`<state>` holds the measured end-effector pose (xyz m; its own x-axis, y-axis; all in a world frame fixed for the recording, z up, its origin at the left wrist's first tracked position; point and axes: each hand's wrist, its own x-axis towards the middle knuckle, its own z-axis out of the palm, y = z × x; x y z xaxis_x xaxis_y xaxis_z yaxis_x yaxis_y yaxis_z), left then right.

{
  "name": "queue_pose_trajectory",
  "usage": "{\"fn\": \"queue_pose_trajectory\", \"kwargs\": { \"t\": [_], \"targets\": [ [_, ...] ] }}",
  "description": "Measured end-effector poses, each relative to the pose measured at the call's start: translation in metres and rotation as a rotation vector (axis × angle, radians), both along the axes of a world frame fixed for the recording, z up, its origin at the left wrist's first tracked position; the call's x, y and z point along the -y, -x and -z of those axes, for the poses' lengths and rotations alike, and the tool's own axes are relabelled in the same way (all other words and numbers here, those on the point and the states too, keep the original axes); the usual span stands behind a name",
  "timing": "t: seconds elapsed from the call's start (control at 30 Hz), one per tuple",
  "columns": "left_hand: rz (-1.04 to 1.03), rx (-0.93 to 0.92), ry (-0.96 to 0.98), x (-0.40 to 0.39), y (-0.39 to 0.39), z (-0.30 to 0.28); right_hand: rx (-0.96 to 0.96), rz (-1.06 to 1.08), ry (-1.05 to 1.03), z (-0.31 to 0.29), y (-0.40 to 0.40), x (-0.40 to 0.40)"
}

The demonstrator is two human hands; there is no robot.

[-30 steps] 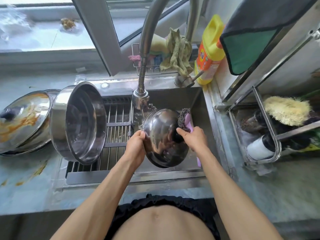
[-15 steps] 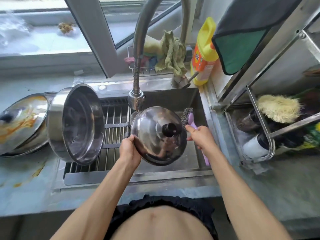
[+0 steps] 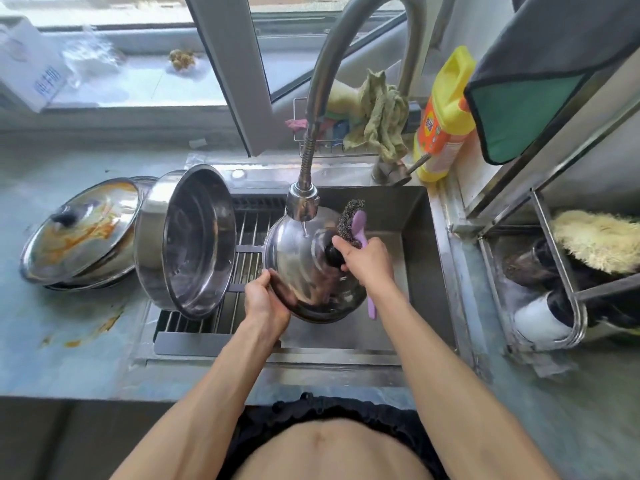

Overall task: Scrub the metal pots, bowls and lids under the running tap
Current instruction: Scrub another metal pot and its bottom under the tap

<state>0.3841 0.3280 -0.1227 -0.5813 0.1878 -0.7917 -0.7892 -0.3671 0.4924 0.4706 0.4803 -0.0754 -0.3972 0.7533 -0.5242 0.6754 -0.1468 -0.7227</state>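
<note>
While water is falling from the tap (image 3: 302,206) onto the lid (image 3: 298,258) | left hand (image 3: 265,301) is gripping its rim | right hand (image 3: 367,259) is holding the brush (image 3: 356,225) against its knob (image 3: 332,252)

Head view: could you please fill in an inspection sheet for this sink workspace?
Surface: counter bears orange stains.
Job's things: lid tilted under tap, thin stream; pot on its side on rack; soiled lid at left.
Clutter: detergent bottle, rag.
Grippers: left hand grips lid rim; right hand holds scrubber.
Cables: nothing seen.
Surroundings: window, shelf.
</note>
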Motion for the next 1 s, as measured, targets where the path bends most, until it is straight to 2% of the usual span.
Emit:
{"fn": "queue_pose_trajectory", "kwargs": {
  "t": [0.3, 0.43, 0.67, 0.8, 0.9, 1.0],
  "targets": [
    [0.181, -0.113, 0.042, 0.000, -0.012, -0.007, 0.065, 0.078, -0.012, 0.002, 0.005, -0.003],
    [0.405, -0.175, 0.107, 0.007, -0.001, -0.013, 0.006, 0.052, -0.015, 0.006, 0.005, -0.003],
    [0.563, -0.322, 0.244, -0.007, 0.037, -0.032, -0.066, 0.028, -0.012, 0.007, -0.007, -0.007],
    [0.671, -0.474, 0.342, -0.015, 0.055, -0.042, -0.101, 0.047, -0.016, 0.013, -0.015, -0.010],
    [0.842, -0.501, 0.326, -0.006, 0.056, -0.040, -0.085, 0.124, -0.036, 0.012, -0.017, -0.014],
    [1.097, -0.437, 0.327, 0.010, 0.049, -0.042, -0.088, 0.181, -0.024, 0.010, -0.019, -0.018]
  ]
}}
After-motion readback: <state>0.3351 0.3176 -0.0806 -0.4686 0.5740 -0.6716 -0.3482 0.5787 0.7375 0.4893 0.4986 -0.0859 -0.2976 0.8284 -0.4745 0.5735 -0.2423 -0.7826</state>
